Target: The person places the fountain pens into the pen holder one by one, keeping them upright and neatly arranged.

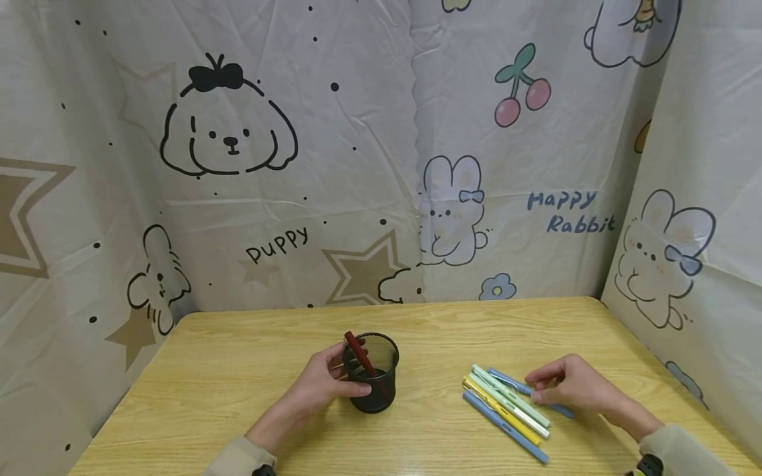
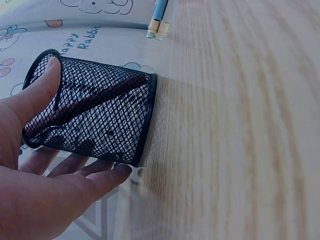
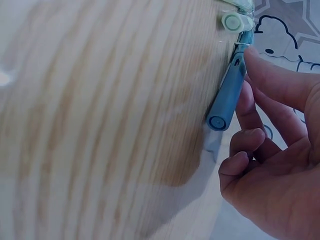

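**Inspector:** Position of the left hand (image 1: 324, 383)?

**Assistant:** It is wrapped round the black mesh pen cup (image 1: 372, 371), which stands upright on the table (image 1: 238, 370), left of centre. In the left wrist view the thumb lies along the mesh wall near the rim and the fingers (image 2: 95, 182) curl under the far side, so the cup (image 2: 95, 117) is gripped on both sides. I judge this a steadying hold, so the light cup does not tip or slide.

**Inspector:** Contents of the cup?

**Assistant:** One red pen (image 1: 359, 355), leaning on the slant with its top above the rim. It shows through the mesh as a dark diagonal bar in the left wrist view.

**Inspector:** And the right hand (image 1: 574, 387)?

**Assistant:** It rests on the table at the right end of a row of loose pens (image 1: 506, 410), which lie side by side, touching: green, white, yellow and blue barrels. The fingers are narrow, pinching a blue pen (image 3: 227, 97) at the near edge of the group; the thumb and forefinger close on its barrel while the remaining fingers are curled in. The pen lies flat on the table, not lifted.

**Inspector:** Reason for the layout?

**Assistant:** In my judgement, the pens lie within the right hand's easy reach, well apart from the cup, so each hand works on its own side.
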Demonstrator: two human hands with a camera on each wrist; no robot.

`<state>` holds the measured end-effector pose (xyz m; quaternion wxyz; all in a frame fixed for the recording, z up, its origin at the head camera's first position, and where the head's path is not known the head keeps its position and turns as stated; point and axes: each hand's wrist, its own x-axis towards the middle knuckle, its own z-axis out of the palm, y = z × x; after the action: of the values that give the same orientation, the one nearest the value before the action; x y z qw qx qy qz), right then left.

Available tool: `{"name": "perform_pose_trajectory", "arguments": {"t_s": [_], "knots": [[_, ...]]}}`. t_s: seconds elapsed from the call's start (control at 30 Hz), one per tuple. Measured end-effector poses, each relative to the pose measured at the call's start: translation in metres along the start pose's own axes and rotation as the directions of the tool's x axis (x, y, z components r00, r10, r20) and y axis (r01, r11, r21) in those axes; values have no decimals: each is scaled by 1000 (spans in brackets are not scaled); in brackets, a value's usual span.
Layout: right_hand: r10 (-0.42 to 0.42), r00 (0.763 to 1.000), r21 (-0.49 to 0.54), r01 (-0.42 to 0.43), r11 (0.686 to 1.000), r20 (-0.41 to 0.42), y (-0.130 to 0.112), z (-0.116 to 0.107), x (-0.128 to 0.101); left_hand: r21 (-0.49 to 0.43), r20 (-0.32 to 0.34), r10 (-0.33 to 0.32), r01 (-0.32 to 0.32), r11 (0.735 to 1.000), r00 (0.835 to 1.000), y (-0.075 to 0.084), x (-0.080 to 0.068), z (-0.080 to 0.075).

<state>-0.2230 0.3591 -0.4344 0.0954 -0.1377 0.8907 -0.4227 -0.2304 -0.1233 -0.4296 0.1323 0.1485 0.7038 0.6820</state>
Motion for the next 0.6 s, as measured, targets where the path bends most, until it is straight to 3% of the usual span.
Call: {"name": "perform_pose_trajectory", "arguments": {"t_s": [0.6], "knots": [[-17,1000,14,16,1000,19,3,2,5,-2,7,-5,5,1000,1000,-1,1,0]]}}
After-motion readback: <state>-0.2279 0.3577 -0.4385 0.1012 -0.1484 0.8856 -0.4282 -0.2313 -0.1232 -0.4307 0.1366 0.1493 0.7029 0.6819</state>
